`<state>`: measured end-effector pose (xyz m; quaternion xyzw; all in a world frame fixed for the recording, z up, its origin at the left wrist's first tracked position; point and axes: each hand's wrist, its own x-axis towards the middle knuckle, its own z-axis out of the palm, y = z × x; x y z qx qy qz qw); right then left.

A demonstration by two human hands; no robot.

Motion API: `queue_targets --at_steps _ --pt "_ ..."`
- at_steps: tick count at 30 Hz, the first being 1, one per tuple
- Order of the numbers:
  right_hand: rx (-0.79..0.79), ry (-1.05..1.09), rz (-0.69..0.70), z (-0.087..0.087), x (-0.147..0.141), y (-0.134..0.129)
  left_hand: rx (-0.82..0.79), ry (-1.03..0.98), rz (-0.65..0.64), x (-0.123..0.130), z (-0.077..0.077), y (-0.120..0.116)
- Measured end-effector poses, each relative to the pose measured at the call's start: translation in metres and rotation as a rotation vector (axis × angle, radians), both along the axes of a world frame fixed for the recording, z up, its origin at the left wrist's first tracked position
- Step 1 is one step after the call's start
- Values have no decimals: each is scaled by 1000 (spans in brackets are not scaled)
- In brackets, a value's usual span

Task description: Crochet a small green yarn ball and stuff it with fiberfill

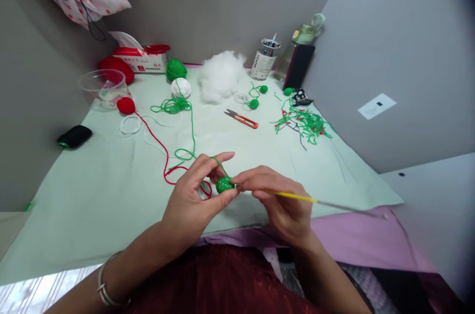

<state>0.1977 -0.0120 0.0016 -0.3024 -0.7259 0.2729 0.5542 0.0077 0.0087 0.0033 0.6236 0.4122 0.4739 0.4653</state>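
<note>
Near the table's front edge, my left hand (pixel 196 195) pinches a small green crocheted piece (pixel 224 185) between thumb and fingers. Green yarn (pixel 219 165) runs up from the piece over the left fingers. My right hand (pixel 284 200) grips a crochet hook (pixel 297 197) with a yellow handle; its tip meets the right side of the green piece. The hook's far end points right. Red yarn (pixel 163 146) loops beside the left hand and leads to a red ball (pixel 126 105). Green yarn also lies in loops behind the left hand.
Orange snips (pixel 243 119) lie mid-table, with white stuffing (pixel 221 76) behind. Yarn scraps (pixel 308 123) are at right, below a phone (pixel 299 67) leaning on a bottle (pixel 305 32). A pen jar (pixel 264 62), tissue box (pixel 143 61), clear tub (pixel 105 89) and black object (pixel 74 136) stand around.
</note>
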Motion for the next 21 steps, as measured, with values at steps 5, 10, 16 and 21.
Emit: queue_targets --at_steps 5,10,16,21 --pt "309 -418 -234 -5 -5 -9 106 13 81 4 -4 -7" --pt "532 -539 -463 -9 -12 -13 66 -35 79 6 -7 -19" --pt "613 -514 -448 -18 -6 -17 -635 -551 -141 8 1 -12" --pt "415 -254 -340 -28 -4 -13 -808 -664 -219 9 2 -4"
